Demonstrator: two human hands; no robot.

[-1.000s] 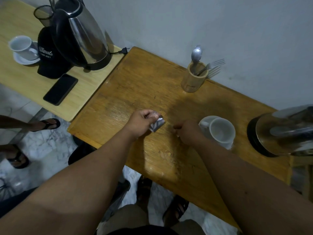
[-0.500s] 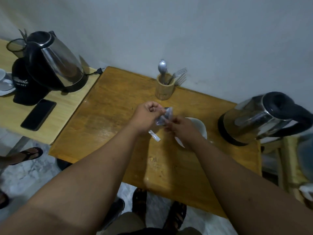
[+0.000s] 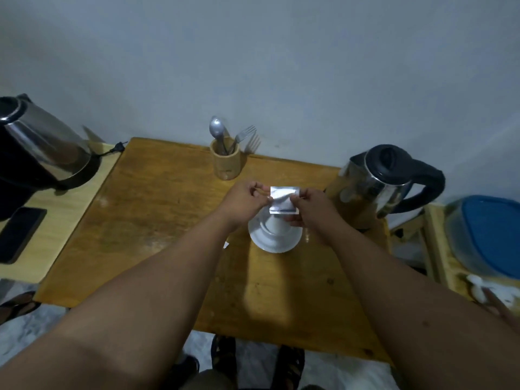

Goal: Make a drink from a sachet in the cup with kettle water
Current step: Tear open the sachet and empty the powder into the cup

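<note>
- Sachet point(image 3: 283, 199) was held above the cup point(image 3: 274, 223), so powder would fall in.
- Left hand point(image 3: 244, 199) pinched its left edge; right hand point(image 3: 309, 207) pinched the right side.
- Cup mostly hidden; probably sat on the saucer point(image 3: 274, 240).
- Kettle point(image 3: 378, 180) stood just right, within reach.

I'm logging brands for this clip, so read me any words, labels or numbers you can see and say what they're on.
None can be read in the head view.
Sachet, held by both hands over the cup: plain silver foil, no print legible.
Right kettle: no label visible.
Left kettle: no label visible.
Phone: screen dark.
Wooden cutlery holder: no marking.
</note>
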